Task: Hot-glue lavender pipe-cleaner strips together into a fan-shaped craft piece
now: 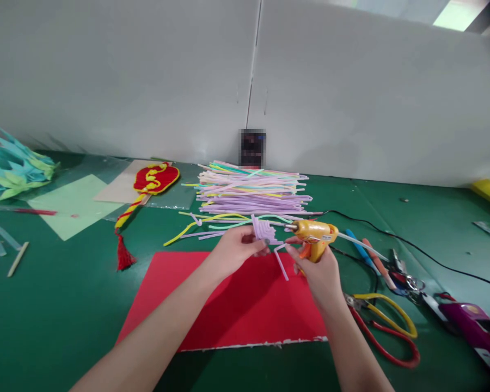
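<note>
My left hand [239, 246] is closed on a piece of lilac pipe cleaners [264, 228] laid in nested bends, above a red sheet [237, 305]. In my right hand [318, 267] is a yellow hot glue gun [316, 231], its nozzle turned left toward the lilac piece. Between the thumb and a finger of that hand hangs a separate bent lilac pipe cleaner [281, 264]. I cannot tell whether it touches the nested piece. Just behind my hands lies a pile of pipe cleaners [253, 190] in lilac, pink, yellow and green.
To the left are a red-and-yellow tasselled fan ornament [155, 178], a pale green sheet [75, 204] and a turquoise paper-like bundle [16, 166]. Red-and-yellow-handled pliers [386, 326], pens [363, 250] and a purple object [469, 326] lie right. A black cord [408, 239] crosses the green table.
</note>
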Tool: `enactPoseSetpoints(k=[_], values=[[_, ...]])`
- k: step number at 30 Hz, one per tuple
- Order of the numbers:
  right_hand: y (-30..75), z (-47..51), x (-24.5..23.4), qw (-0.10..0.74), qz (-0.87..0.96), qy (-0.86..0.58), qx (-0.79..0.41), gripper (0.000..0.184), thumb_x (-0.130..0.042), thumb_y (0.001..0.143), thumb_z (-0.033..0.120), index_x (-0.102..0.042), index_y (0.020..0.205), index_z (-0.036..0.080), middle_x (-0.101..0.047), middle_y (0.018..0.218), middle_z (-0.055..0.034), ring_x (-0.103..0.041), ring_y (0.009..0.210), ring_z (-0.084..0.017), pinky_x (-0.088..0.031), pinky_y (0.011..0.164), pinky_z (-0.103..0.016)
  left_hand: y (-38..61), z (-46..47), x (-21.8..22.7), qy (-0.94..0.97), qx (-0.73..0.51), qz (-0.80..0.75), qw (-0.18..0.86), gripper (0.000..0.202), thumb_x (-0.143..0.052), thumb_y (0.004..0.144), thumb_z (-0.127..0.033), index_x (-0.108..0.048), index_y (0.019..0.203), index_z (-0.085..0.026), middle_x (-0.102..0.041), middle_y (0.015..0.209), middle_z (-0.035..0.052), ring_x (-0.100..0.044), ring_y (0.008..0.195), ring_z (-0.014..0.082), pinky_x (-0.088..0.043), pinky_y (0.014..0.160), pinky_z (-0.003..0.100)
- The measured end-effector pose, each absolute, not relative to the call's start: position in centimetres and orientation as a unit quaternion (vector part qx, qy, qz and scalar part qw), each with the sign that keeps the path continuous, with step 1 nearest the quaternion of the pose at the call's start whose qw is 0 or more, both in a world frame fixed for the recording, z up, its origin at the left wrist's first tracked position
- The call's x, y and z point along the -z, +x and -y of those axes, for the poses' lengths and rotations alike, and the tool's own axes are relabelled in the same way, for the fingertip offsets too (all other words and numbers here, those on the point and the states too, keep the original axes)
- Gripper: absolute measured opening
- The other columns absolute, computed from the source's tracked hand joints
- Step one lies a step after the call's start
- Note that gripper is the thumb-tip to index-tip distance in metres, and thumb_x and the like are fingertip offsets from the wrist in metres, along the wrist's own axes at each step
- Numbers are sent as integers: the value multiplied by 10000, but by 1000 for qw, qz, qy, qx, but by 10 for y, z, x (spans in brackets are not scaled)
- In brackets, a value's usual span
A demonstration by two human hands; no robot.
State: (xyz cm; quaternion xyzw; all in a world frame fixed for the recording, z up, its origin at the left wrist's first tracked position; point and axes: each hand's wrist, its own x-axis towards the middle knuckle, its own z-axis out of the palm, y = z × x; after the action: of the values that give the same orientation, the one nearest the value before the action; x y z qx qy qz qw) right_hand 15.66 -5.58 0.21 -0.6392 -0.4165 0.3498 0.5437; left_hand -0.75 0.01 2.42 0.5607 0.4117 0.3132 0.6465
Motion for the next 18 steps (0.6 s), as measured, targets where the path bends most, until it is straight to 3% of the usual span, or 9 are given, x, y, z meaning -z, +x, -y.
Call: enactPoseSetpoints(k=[3,6,12,18], values=[[156,56,3,543,411,-642,-351,345,-736,577,358,-556,794,160,-501,505,61,-435,371,-83,-375,366,-224,1,6,-23,536,-308,-415,668,94,-602,715,-133,-657,792,-136,-665,679,23,-606,627,138,-470,662,275],[157,56,7,556,407,-631,-358,361,-751,557,347,-540,786,165,-571,581,32,-458,384,-87,-395,379,-236,5,10,-19,524,-308,-406,682,153,-608,710,-138,-669,849,-125,-679,714,36,-609,642,144,-471,680,287],[157,56,7,565,403,-624,-360,349,-753,559,343,-536,769,168,-609,608,19,-459,372,-84,-395,367,-232,4,10,-12,544,-317,-399,666,271,-641,695,-213,-673,955,-144,-690,940,78,-625,799,191,-464,726,304],[155,54,4,575,386,-623,-363,317,-759,552,299,-546,743,163,-608,617,21,-456,364,-77,-388,365,-223,4,10,-12,555,-323,-414,645,247,-640,695,-230,-685,917,-134,-699,922,89,-625,800,202,-464,701,300]])
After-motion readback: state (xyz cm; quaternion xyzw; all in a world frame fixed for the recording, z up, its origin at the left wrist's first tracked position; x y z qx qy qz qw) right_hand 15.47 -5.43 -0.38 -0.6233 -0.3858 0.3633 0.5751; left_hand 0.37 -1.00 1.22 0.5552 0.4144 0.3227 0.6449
